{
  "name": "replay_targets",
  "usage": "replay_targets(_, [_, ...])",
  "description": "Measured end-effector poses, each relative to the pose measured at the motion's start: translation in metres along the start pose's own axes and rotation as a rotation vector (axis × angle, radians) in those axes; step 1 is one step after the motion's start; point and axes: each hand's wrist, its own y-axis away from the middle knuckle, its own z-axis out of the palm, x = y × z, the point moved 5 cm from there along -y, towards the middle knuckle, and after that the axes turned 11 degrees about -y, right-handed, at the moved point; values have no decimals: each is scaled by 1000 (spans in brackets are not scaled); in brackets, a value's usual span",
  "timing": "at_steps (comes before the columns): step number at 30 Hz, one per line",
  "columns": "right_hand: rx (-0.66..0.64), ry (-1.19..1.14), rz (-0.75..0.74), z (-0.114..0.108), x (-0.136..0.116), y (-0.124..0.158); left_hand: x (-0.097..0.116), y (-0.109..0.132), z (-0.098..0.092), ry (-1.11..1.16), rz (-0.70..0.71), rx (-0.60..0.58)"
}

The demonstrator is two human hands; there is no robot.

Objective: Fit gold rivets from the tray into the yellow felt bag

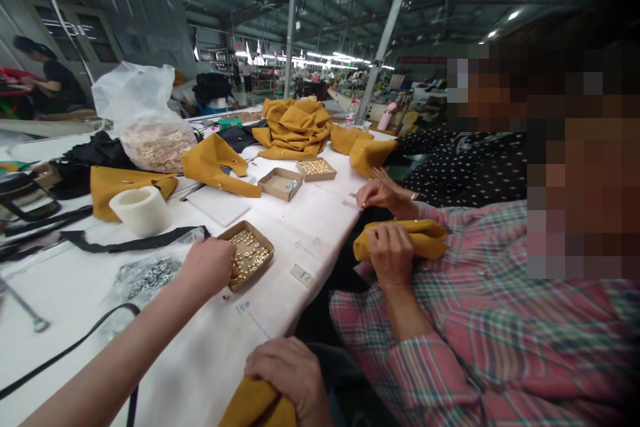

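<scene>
My left hand [210, 263] reaches over the table into a small cardboard box [267, 255] of gold-coloured metal fasteners. Its fingers are bent together at the box's left side; the tips, and anything between them, are hidden. At the table's front edge, low in the view, my right hand [293, 370] is wrapped over a mustard fabric piece [257, 405], which runs out of the frame at the bottom. Beneath my left forearm lies a clear plastic bag of silver metal rings [150, 277].
A co-worker in a plaid shirt [450, 320] sits close on the right, holding mustard fabric [430, 238]. Farther back are a white tape roll [140, 211], two more fastener boxes [280, 184], a mustard fabric heap [295, 127] and a bulging plastic bag [155, 140].
</scene>
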Motion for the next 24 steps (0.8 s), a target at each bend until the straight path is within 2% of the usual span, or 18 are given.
replay_targets(5, [-39,-103,-21,14,19,7,1,-10,4,-29,-11,-57])
replay_targets(11, [-54,-142,-32,15,19,8,8,-14,10,21,61,-14])
replay_targets(14, [-19,-128,-65,15,16,6,0,-18,18,161,35,-3])
replay_targets(17, [11,-117,-46,16,15,5,-15,-19,15,380,-45,56])
replay_targets(20, [33,-117,-58,15,11,4,-22,-7,3,605,-135,78])
replay_targets(24, [62,-103,-92,12,8,2,0,41,-7,1015,-128,-68])
